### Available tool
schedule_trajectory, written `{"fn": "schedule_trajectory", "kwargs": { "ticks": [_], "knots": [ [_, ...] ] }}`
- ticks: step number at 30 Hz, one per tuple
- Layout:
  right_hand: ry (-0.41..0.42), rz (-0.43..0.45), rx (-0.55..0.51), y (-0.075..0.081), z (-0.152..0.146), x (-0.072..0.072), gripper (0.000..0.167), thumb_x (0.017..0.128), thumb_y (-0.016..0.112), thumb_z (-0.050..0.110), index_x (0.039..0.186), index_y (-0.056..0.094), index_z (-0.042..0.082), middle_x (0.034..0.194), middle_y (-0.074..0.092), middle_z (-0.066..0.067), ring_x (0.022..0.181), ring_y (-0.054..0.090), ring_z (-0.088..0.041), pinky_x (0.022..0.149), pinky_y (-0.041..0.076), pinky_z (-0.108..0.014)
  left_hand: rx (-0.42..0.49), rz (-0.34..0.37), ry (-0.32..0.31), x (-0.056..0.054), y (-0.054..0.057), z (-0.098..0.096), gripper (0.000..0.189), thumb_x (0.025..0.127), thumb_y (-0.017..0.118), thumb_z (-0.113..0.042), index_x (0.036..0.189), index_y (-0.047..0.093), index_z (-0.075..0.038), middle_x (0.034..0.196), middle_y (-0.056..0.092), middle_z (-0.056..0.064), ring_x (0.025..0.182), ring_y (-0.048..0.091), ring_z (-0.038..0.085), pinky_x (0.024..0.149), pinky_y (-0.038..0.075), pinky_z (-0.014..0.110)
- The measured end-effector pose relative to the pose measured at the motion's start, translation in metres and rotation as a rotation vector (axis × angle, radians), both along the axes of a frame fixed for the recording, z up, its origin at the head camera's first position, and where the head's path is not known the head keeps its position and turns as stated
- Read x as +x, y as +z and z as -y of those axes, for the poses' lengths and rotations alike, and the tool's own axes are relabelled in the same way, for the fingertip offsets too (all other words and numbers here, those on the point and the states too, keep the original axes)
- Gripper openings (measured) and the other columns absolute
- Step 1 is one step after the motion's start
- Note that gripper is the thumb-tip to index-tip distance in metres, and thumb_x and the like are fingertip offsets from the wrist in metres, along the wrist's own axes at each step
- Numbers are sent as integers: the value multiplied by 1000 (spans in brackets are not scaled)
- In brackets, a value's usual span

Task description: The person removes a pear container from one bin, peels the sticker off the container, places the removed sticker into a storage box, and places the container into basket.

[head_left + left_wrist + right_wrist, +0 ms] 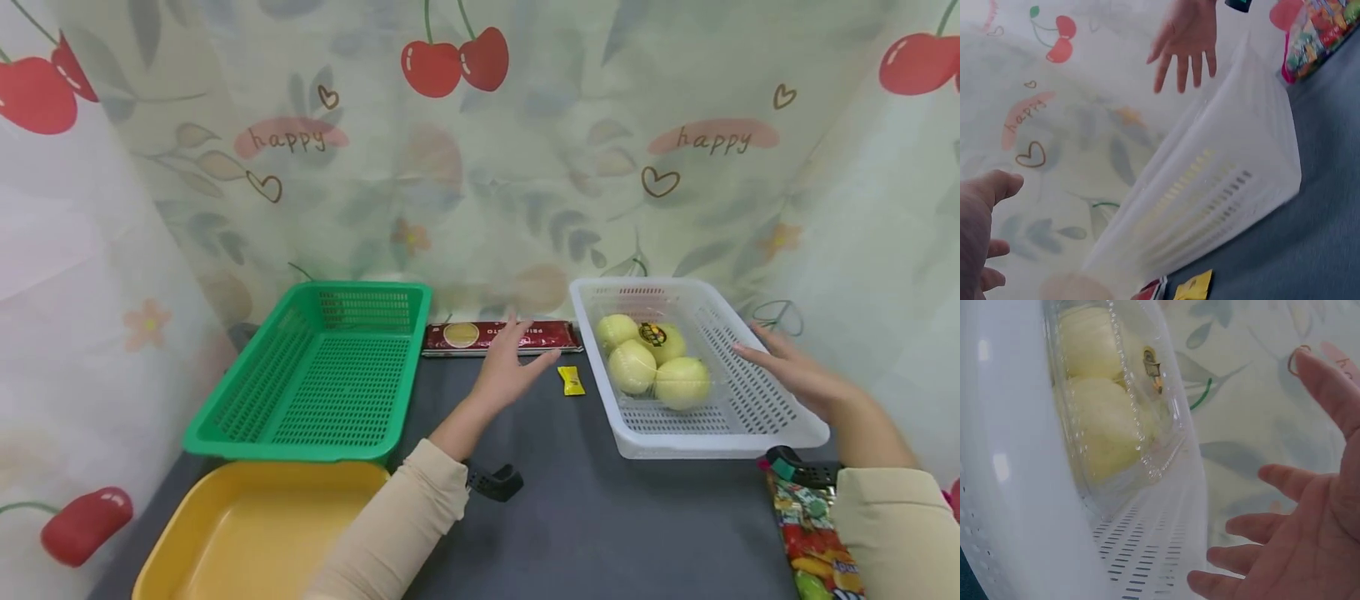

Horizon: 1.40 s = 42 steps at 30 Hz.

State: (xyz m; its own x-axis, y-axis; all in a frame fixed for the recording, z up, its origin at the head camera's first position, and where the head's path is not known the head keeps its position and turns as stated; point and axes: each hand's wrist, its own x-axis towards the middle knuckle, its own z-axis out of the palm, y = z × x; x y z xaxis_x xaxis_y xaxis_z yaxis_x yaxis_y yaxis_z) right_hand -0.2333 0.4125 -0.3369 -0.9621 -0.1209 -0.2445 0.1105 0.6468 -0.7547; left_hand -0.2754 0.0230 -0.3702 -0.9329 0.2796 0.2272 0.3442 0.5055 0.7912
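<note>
A white plastic basket [693,446] stands at the back right. Inside it lies a clear plastic pack [1100,412] of several round, pale yellow-green fruits [682,383] with a dark label. Left of the basket, my left hand [504,377] is raised with fingers spread, holding nothing. It overlaps a long red packet [555,336] by the wall in the head view. A small yellow wrapped piece [571,381] lies between that hand and the basket. Over the basket's right side, my right hand [806,379] reaches with its fingers extended and grips nothing.
A green perforated basket [401,408] stands at the back left. In front of it sits a yellow tray [247,475], partly behind my left sleeve. A colourful bag [813,533] lies under my right forearm. Printed cloth [495,208] hangs behind and along both sides.
</note>
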Motion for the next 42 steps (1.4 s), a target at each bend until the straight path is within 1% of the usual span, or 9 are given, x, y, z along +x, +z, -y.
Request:
{"fn": "schedule_trajectory", "kwargs": {
  "ticks": [4,9,16,23,25,28,33,38,42],
  "knots": [
    [18,44,3,-2,2,-3,84,97,39,46,144,-23,13,144,-33,-27,131,-17,-58,97,7,-76,86,42,1,3,-2,-14,64,87,62,-40,142,39,-17,156,18,6,143,20,29,110,27,54],
    [31,59,1,0,5,-4,86,96,42,43,146,-19,9,145,-27,-31,132,-14,-57,98,8,-75,168,74,12,3,-2,-31,62,86,64,-34,140,42,-15,156,21,7,142,23,29,111,28,52],
    [8,114,-6,-1,6,-11,88,95,45,45,147,-17,9,147,-19,-34,133,-9,-57,99,14,-74,285,90,17,7,-10,-51,63,85,67,-27,140,42,-12,155,23,10,141,25,31,110,30,50],
    [-41,210,-122,-5,5,-20,92,93,50,44,146,-19,15,147,-28,-27,132,-11,-58,100,16,-73,350,131,23,15,-17,-67,71,81,71,-25,143,37,-17,156,19,5,142,23,29,110,31,48],
    [-64,240,-168,-6,5,-21,93,93,51,44,145,-20,16,147,-31,-24,132,-13,-58,99,18,-73,372,122,22,18,-18,-72,71,81,71,-24,143,37,-16,156,18,5,142,22,31,109,32,49],
    [-90,275,-220,-8,5,-22,94,92,52,43,145,-21,18,146,-35,-21,131,-14,-58,97,22,-73,387,95,23,21,-18,-80,71,81,70,-21,143,38,-12,156,17,7,141,22,31,109,32,49],
    [-123,302,-254,-12,4,-25,95,92,52,45,144,-23,18,144,-37,-20,130,-14,-59,97,24,-72,390,52,15,25,-20,-96,67,81,69,-18,141,40,-7,155,19,12,140,25,33,111,28,50],
    [-163,324,-278,-19,3,-28,95,92,52,46,144,-23,19,145,-36,-21,133,-11,-57,101,25,-68,399,65,21,29,-21,-108,65,80,69,-14,138,42,-4,154,22,16,140,27,32,112,28,45],
    [-185,329,-285,-20,2,-29,96,92,51,46,144,-23,17,146,-33,-23,134,-8,-56,104,23,-66,391,77,32,30,-23,-116,63,79,70,-13,137,45,-6,154,22,14,139,28,31,111,29,46]
  ]
}}
